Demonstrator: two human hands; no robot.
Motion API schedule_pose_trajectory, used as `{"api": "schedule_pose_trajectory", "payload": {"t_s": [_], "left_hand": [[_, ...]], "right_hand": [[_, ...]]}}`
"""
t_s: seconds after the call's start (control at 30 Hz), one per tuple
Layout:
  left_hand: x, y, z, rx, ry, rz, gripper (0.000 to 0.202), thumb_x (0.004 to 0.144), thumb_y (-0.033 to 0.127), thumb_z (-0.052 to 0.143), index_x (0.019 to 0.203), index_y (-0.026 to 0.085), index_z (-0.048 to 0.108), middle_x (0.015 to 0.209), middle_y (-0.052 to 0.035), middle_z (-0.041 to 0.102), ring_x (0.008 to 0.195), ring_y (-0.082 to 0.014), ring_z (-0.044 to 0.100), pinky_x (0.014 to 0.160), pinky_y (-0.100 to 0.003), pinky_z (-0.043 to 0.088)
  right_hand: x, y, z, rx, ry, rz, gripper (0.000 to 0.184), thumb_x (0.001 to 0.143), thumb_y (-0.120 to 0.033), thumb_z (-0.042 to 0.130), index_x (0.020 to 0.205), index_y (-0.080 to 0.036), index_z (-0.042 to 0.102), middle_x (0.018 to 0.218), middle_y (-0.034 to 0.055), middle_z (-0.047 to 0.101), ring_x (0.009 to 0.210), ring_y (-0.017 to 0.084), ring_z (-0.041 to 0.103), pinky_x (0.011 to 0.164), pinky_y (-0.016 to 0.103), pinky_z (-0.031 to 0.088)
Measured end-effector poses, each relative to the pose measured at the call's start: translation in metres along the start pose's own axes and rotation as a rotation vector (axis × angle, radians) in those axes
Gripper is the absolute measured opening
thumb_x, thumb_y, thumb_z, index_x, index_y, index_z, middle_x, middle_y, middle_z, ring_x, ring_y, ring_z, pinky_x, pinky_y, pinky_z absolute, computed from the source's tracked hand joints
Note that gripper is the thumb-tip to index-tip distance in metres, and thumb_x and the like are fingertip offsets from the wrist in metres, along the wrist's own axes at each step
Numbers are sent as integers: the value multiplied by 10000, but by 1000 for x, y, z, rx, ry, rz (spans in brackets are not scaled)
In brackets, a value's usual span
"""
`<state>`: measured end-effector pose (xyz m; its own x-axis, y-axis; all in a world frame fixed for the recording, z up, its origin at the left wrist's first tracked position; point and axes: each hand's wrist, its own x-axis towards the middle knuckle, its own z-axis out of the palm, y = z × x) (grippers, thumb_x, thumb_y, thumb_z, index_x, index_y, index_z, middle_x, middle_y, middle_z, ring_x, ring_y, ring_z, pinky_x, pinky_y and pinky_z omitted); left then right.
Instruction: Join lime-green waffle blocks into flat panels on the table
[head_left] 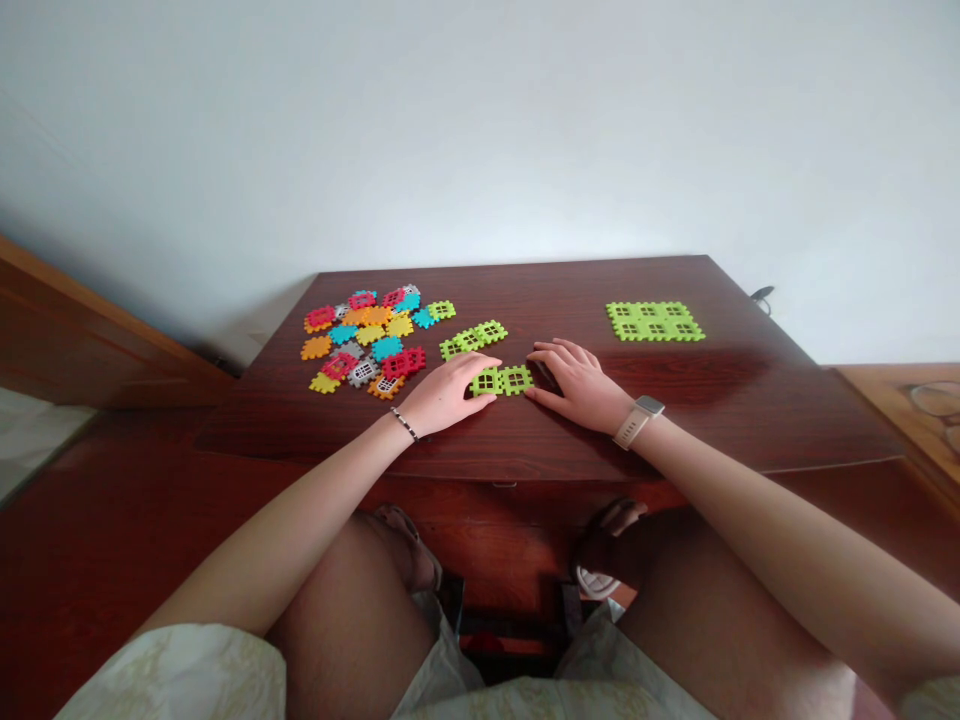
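Observation:
Two light-green interlocking window tiles (pixel 516 380) lie flat and side by side on the table in front of me. My left hand (pixel 448 393) is closed around their left end, thumb along the near edge and fingers at the far edge. At the right end is my right hand (pixel 576 385), its thumb by the near corner and its fingers apart from the thumb; I cannot tell how firmly it touches the tile. Just beyond my left hand lies a slanted row of green window tiles (pixel 472 338), partly covered by my fingers.
A loose pile of red, orange, yellow, blue, grey and green tiles (pixel 369 335) spreads over the table's left side. At the back right lies a joined green panel of window tiles (pixel 655 321). The brown table (pixel 540 440) meets a white wall (pixel 517 130); a dark cable (pixel 763 294) shows beyond its right edge.

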<state>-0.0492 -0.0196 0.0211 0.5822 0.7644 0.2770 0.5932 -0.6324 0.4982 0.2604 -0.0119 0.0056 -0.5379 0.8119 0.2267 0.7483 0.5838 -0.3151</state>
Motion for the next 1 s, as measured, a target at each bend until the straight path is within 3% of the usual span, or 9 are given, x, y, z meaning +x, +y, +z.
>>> {"api": "schedule_pose_trajectory", "payload": {"t_s": [0.13,0.3,1.0], "left_hand": [[-2,-1,0,-2,4,2,438,1079,289,761,1510,263,685,1557,-107,744,1500,-296,700,1353,-510,543],[-3,-1,0,7,5,0,446,1085,282,756,1523,252,677,1567,-109,738,1506,-292,695,1357,-495,535],[6,0,5,38,5,30,441,1077,245,765,1509,224,679,1541,-115,746,1492,-307,692,1355,-515,533]], "right_hand": [[-1,2,0,23,9,-5,481,1141,-617,581,1457,-262,658,1739,164,610,1680,457,453,1352,713,410],[-1,3,-2,11,-17,-25,402,1151,-495,538,1447,-252,661,1764,166,579,1700,452,423,1374,713,381],[2,2,-3,24,-3,-17,345,1134,-482,585,1373,-253,681,1737,170,608,1662,455,478,1362,711,402]]}}
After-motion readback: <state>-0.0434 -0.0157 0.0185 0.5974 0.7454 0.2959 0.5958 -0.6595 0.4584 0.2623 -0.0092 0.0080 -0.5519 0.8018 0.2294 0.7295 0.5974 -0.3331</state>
